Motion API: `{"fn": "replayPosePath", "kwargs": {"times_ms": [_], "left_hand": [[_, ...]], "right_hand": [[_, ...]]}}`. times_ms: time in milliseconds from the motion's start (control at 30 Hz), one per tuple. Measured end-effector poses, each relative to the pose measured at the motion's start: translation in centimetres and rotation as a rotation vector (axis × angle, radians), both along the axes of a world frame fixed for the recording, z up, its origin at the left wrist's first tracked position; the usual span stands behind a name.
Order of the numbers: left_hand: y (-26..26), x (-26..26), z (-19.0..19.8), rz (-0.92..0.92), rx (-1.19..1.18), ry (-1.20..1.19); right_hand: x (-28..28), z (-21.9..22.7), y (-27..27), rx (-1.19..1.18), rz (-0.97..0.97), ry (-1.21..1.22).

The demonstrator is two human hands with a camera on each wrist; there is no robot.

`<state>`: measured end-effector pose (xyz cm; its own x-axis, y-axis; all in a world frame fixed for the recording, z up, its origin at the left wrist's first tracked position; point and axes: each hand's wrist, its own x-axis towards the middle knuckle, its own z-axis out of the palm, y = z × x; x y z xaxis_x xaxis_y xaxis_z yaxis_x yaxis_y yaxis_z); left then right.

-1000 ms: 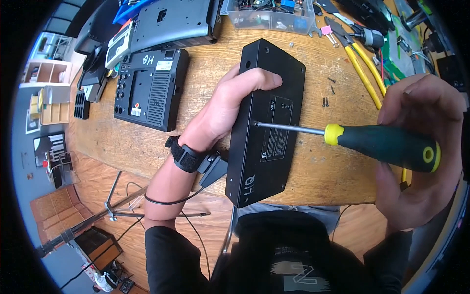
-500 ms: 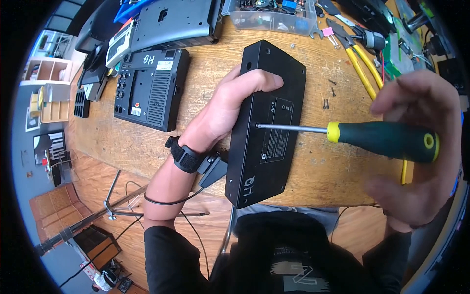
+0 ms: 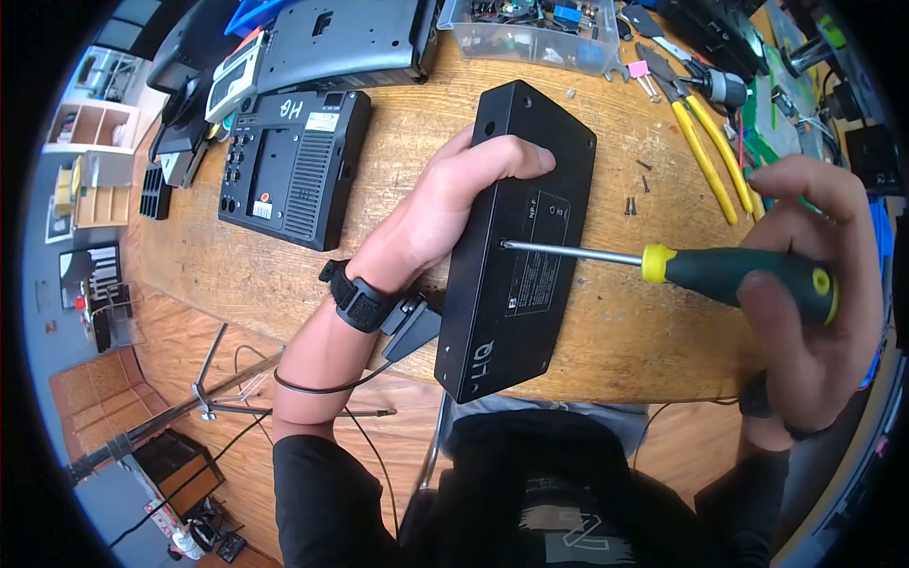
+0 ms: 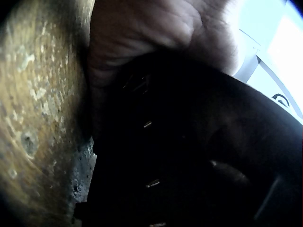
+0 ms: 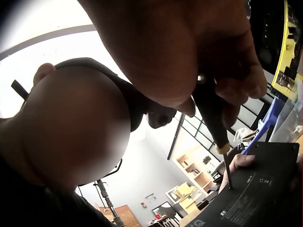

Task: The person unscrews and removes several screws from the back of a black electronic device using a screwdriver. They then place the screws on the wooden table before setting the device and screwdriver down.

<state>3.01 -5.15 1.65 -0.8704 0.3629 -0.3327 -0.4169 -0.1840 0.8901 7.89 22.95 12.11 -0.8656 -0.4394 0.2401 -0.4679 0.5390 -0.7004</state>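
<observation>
My left hand grips a black box-shaped device from its left side, thumb over the labelled face and fingers hidden behind. The device stands tilted on the wooden table, marked "HQ" and "NP-F". A screwdriver with a green and yellow handle has its tip at a hole near the device's left edge. Around the handle's end curls my right hand, its thumb lying across the handle. From the right wrist view, the shaft runs down to the device, with fingers on both sides of the handle. Dark shadow fills most of the left wrist view.
Several small black screws lie right of the device. Yellow-handled pliers rest farther right, behind the right hand. A second black device lies at left. A clear plastic bin of parts stands at the back of the table.
My right hand's fingers spread off the handle, then came back round it, with the thumb now across it. The handle has tilted slightly. Left hand and device keep their hold and pose.
</observation>
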Motion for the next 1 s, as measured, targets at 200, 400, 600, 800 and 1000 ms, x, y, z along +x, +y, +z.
{"fn": "replayPosePath", "kwargs": {"times_ms": [200,400,600,800,1000], "left_hand": [[0.1,0.2,0.1,0.017,-0.012,0.05],[-0.1,0.0,-0.3,-0.002,-0.001,0.004],[0.1,0.3,0.0,0.027,-0.011,-0.025],[0.5,0.5,0.6,0.039,-0.065,0.03],[0.1,0.7,-0.3,0.046,-0.151,0.204]], "right_hand": [[-0.5,0.3,-1.1,0.081,0.079,0.161],[-0.3,1.7,-0.3,0.13,0.069,-0.16],[-0.9,0.1,-1.2,0.277,0.11,0.142],[-0.7,-2.8,-1.2,0.318,0.012,0.077],[-1.0,-5.0,-3.4,0.011,-0.064,-0.061]]}}
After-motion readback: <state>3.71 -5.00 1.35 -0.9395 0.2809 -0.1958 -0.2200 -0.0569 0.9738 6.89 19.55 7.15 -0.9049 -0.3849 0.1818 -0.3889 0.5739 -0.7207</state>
